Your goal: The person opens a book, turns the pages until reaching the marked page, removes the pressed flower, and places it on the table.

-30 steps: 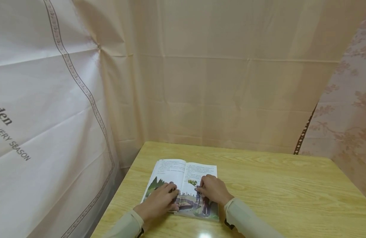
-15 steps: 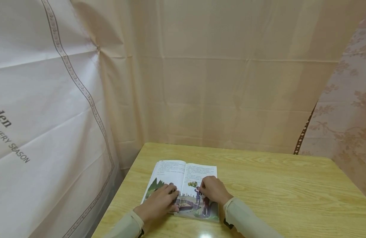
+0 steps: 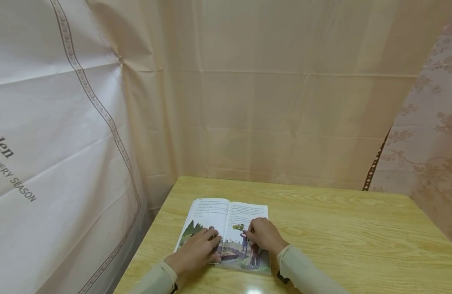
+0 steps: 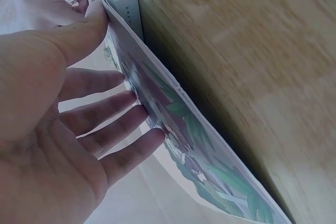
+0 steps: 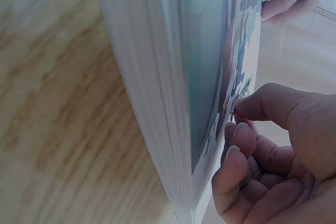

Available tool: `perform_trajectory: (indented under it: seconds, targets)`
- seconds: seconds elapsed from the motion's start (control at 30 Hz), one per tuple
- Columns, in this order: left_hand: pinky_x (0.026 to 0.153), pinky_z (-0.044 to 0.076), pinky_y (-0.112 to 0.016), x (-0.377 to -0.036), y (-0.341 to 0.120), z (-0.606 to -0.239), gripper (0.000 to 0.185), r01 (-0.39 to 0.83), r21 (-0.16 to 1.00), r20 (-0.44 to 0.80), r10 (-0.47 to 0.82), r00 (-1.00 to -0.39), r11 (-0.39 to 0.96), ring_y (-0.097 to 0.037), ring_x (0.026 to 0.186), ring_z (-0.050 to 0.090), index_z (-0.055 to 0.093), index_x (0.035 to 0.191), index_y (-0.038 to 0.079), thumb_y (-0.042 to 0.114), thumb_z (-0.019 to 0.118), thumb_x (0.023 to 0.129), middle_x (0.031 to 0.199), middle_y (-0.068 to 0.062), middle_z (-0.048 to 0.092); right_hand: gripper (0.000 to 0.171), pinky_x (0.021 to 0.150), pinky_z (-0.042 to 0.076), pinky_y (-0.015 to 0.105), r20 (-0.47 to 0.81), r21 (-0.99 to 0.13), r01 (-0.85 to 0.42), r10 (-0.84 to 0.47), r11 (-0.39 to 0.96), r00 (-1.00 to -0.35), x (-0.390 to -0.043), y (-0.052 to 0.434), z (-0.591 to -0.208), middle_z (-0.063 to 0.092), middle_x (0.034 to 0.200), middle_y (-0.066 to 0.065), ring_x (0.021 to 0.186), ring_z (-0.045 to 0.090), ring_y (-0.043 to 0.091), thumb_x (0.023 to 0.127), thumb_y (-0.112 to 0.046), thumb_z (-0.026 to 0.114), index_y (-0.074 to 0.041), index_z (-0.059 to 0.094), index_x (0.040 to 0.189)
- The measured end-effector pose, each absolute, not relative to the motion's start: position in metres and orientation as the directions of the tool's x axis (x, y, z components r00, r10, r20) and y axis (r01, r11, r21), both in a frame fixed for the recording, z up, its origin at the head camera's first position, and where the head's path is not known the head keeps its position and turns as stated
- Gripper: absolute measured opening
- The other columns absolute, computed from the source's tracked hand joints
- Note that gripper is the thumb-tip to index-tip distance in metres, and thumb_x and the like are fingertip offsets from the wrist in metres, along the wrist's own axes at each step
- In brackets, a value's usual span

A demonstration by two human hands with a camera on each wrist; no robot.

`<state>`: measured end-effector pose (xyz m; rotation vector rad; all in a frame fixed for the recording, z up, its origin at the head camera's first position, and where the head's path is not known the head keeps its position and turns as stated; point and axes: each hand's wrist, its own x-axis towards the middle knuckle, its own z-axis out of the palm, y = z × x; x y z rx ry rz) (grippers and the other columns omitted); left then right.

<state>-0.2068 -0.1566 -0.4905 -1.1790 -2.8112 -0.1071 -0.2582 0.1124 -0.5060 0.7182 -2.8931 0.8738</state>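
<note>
my left hand (image 3: 195, 252) lies flat, fingers straight, pressing the left page of the open book (image 3: 226, 232) at the counter's (image 3: 340, 228) 7 o'clock corner; right hand (image 3: 264, 235) fingers curled, pinching the right page

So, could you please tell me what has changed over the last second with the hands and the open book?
Very little. The right hand has crept slightly toward the person, its curled fingers staying on the right page. The left hand stays flat on the left page, and the open book lies where it was on the wooden table. Nothing was picked up or released.
</note>
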Motion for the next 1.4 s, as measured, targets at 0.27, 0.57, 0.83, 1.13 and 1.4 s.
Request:
perform_trajectory:
  seconds: [0.27,0.57,0.83,1.13,1.4]
  targets:
    - [0.097,0.051,-0.036,-0.207,-0.157,-0.490,0.056,0.714,0.032,0.114,0.707,-0.698,0.699,-0.020,0.111,0.057,0.066,0.133,0.007,0.050,0.059,0.099,0.130,-0.005,0.060,0.023,0.060,0.050,0.032,0.170,-0.526,-0.439,-0.416,0.729,-0.893,-0.258,0.118,-0.503,0.058,0.066,-0.011,0.056,0.052,0.006,0.093,-0.010,0.070,-0.017,0.066,0.072]
    - [0.093,0.052,-0.036,-0.208,-0.159,-0.491,0.055,0.729,0.059,0.128,0.719,-0.683,0.682,-0.020,0.108,0.055,0.066,0.131,0.008,0.050,0.060,0.097,0.128,-0.005,0.058,0.017,0.060,0.051,0.031,0.176,-0.535,-0.429,-0.401,0.728,-0.899,-0.255,0.125,-0.501,0.063,0.072,-0.009,0.061,0.055,0.006,0.090,-0.006,0.069,-0.015,0.068,0.077]
    - [0.092,0.051,-0.036,-0.210,-0.160,-0.495,0.055,0.727,0.078,0.126,0.717,-0.685,0.682,-0.019,0.110,0.052,0.064,0.133,0.009,0.050,0.061,0.096,0.131,-0.005,0.056,0.016,0.060,0.047,0.028,0.191,-0.533,-0.424,-0.384,0.733,-0.903,-0.254,0.133,-0.501,0.064,0.076,-0.009,0.064,0.053,0.007,0.091,-0.007,0.070,-0.015,0.068,0.077]
    - [0.094,0.052,-0.037,-0.212,-0.161,-0.496,0.061,0.721,0.078,0.100,0.714,-0.693,0.688,-0.022,0.116,0.053,0.062,0.137,0.008,0.052,0.061,0.095,0.137,-0.008,0.054,0.018,0.056,0.041,0.026,0.203,-0.520,-0.409,-0.357,0.749,-0.912,-0.249,0.141,-0.494,0.058,0.072,-0.007,0.060,0.047,0.009,0.087,-0.002,0.069,-0.014,0.066,0.074]
    - [0.091,0.052,-0.034,-0.213,-0.162,-0.495,0.059,0.733,0.063,0.100,0.726,-0.680,0.678,-0.020,0.112,0.052,0.062,0.137,0.009,0.049,0.065,0.094,0.135,-0.007,0.054,0.018,0.055,0.040,0.024,0.200,-0.513,-0.392,-0.338,0.763,-0.920,-0.246,0.148,-0.491,0.056,0.070,-0.008,0.061,0.047,0.009,0.086,-0.002,0.070,-0.014,0.065,0.074]
